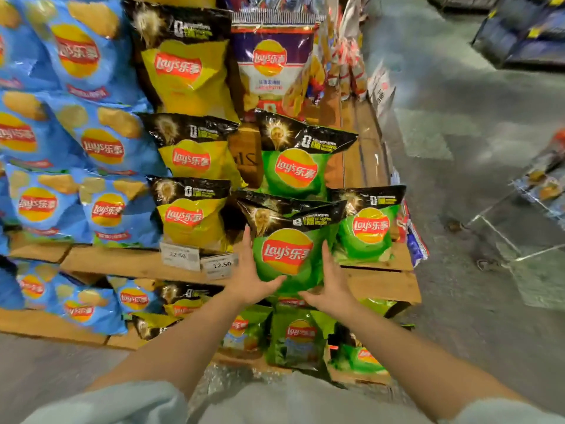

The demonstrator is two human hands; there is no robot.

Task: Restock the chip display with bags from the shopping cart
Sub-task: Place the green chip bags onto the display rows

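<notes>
Holding a green chip bag (287, 249) between them, both hands reach forward to the wooden display shelf (128, 261) in the head view. The left hand (249, 276) lies along the bag's left edge with fingers straight and pointing up, its thumb spread out under the bag's lower edge. The right hand (331, 283) mirrors it on the bag's right edge, fingers extended upward and thumb angled in beneath the bag. Neither hand curls around the bag; the flat palms press it from both sides. The bag stands upright at the front edge of the middle shelf, near its right end, just in front of another green bag (295, 166) and beside a third green bag (368, 228) at the shelf's right corner. Yellow bags (189, 218) stand to the left, above two price tags (200, 258) on the shelf's front edge. Blue bags (76, 191) fill the left part. A shopping cart (526, 215) shows at the right edge, blurred.
</notes>
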